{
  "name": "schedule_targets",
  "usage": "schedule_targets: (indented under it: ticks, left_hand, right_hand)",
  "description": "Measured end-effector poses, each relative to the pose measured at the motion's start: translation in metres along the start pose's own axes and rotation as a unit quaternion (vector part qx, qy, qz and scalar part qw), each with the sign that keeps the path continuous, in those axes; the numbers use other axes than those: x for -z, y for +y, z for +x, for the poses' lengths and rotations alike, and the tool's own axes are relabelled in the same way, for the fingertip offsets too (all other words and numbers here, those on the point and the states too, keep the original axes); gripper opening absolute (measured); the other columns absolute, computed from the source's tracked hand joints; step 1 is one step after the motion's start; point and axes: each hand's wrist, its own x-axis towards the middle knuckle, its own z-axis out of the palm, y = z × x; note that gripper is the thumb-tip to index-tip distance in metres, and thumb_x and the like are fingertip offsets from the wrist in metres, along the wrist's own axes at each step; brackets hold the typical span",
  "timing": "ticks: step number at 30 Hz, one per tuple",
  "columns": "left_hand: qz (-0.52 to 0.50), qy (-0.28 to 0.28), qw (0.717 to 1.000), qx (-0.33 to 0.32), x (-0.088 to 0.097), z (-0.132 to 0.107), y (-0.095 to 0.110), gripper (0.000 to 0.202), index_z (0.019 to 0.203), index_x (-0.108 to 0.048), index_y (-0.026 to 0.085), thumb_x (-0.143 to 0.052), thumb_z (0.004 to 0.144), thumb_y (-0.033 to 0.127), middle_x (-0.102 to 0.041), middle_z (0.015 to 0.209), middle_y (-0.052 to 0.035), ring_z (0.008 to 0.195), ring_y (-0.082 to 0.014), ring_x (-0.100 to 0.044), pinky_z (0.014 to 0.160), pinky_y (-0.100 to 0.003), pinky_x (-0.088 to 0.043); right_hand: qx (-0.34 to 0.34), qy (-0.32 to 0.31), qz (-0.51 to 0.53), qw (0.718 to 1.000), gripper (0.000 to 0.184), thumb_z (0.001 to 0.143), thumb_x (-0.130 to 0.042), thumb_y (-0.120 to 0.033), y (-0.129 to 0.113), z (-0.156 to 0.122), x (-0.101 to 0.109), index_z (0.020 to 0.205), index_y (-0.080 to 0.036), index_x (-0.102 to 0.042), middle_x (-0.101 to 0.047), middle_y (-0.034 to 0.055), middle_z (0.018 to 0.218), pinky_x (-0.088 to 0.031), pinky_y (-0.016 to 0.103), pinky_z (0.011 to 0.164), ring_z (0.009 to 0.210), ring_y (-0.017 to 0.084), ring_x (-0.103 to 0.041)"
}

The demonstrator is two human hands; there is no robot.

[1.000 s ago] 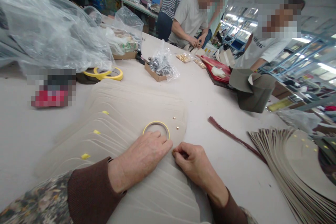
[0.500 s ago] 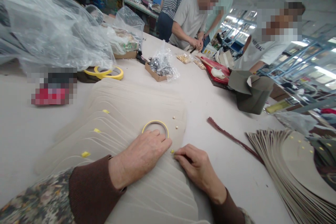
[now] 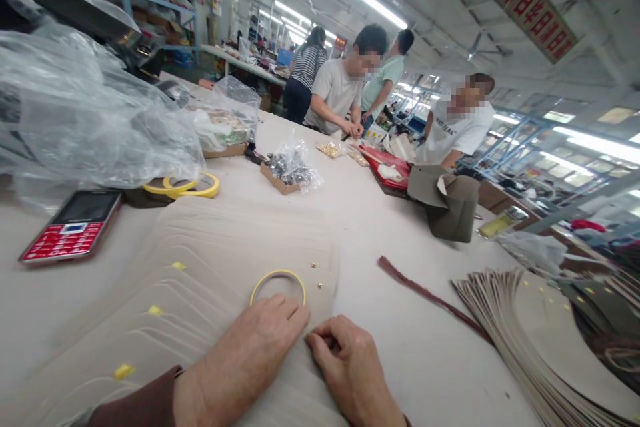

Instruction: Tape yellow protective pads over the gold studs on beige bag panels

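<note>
My left hand (image 3: 250, 350) is curled over the near side of a thin roll of yellow tape (image 3: 277, 273), closed on it. Under it spreads a fanned stack of beige sheets (image 3: 240, 233), with yellow tape pieces (image 3: 155, 310) stuck along the left side. Just right of the left fingertips, my right hand (image 3: 350, 363) is pinched, thumb against forefinger, at the right edge of the sheets; what lies between those fingers is hidden. Two small gold studs (image 3: 317, 275) show on the top sheet, above the right hand.
At left lie a red phone (image 3: 73, 227), more tape rolls (image 3: 193, 185) and clear plastic (image 3: 100, 113). A box of dark metal parts (image 3: 287, 177) stands further back. A brown strip (image 3: 430, 297) and another fanned stack (image 3: 530, 340) lie at right. Several people stand beyond the table.
The view has tipped upward, so hands and table sit lower in the picture. The yellow bit seen at my right fingertips earlier is now hidden. Both hands stay close together.
</note>
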Motion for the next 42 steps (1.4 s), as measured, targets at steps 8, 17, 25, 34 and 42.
schedule_targets:
  ticks: [8,17,25,34,42]
  left_hand:
    - [-0.091,0.103,0.988,-0.075,0.003,-0.001,-0.007,0.030,0.127,-0.041,0.023,-0.039,0.098,0.016,-0.068,0.101,-0.0022,0.087,-0.0143,-0.066,0.075,-0.025,-0.053]
    - [-0.070,0.096,0.992,-0.042,-0.001,0.000,-0.005,0.024,0.121,-0.038,0.021,-0.039,0.098,0.019,-0.068,0.088,-0.0018,0.075,-0.0162,-0.068,0.059,-0.024,-0.050]
    - [-0.083,0.066,0.994,-0.002,-0.003,0.001,-0.008,0.010,0.094,-0.048,0.021,-0.041,0.096,0.014,-0.060,0.075,0.0031,0.067,-0.0144,-0.062,0.057,-0.024,-0.041]
    - [-0.053,0.126,0.990,-0.018,0.004,0.008,-0.001,0.019,0.084,-0.052,0.019,-0.037,0.095,0.014,-0.057,0.073,0.0004,0.066,-0.0148,-0.056,0.058,-0.024,-0.041]
    - [0.051,0.122,0.991,-0.020,0.005,0.009,0.000,0.017,0.087,-0.054,0.020,-0.041,0.093,0.011,-0.057,0.075,-0.0004,0.067,-0.0169,-0.055,0.057,-0.026,-0.043]
  right_hand:
    - [-0.004,-0.049,0.142,0.989,0.017,0.086,-0.057,-0.019,0.002,0.014,0.018,0.081,-0.018,-0.073,-0.069,0.0009,0.068,-0.047,0.023,0.058,0.061,0.014,-0.062]
    - [0.214,0.037,0.125,0.968,0.015,0.086,-0.053,-0.009,-0.013,0.027,0.015,0.087,-0.017,-0.066,-0.069,0.0060,0.079,-0.050,0.026,0.068,0.072,0.015,-0.063]
    - [0.243,0.117,0.047,0.962,0.015,0.082,-0.051,-0.008,-0.008,0.030,0.005,0.077,-0.017,-0.062,-0.065,0.0027,0.064,-0.046,0.022,0.056,0.056,0.012,-0.059]
    - [-0.016,0.041,0.218,0.975,0.013,0.077,-0.055,-0.021,-0.021,0.034,0.006,0.068,-0.015,-0.063,-0.060,0.0002,0.052,-0.044,0.022,0.045,0.045,0.012,-0.055]
    - [-0.213,-0.015,0.377,0.901,0.030,0.067,-0.073,-0.041,0.009,0.051,0.010,0.068,-0.013,-0.064,-0.060,-0.0014,0.050,-0.046,0.021,0.041,0.040,0.010,-0.055]
